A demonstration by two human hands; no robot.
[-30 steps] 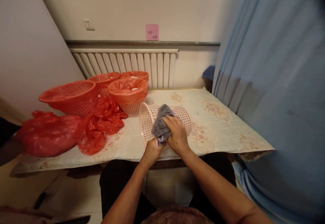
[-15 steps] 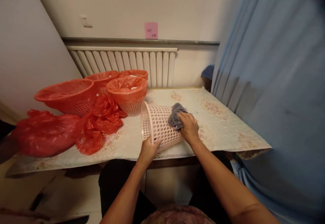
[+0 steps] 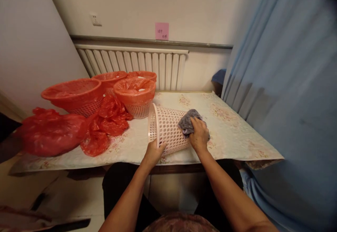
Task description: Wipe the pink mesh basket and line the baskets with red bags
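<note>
A pale pink plastic wastebasket (image 3: 170, 128) with a pattern of holes lies on its side on the table, its mouth facing left. My left hand (image 3: 154, 153) grips the rim at the near side, thumb on the outer wall. In my right hand (image 3: 199, 133) is a bunched grey cloth (image 3: 189, 121), pressed against the wastebasket's outer wall near its base. The fingertips of the right hand are partly hidden by the cloth.
Several wastebaskets lined with red bags, one of them a front basket (image 3: 139, 110), stand at the back left. Crumpled red plastic bags (image 3: 52, 132) lie before them. A flowered cloth covers the table (image 3: 231, 126). A radiator (image 3: 165, 68) is behind; a blue curtain (image 3: 284, 95) hangs at right.
My right hand and the cloth have shifted slightly toward the wastebasket's base. The left hand keeps its hold on the rim. The whole view has moved a little.
</note>
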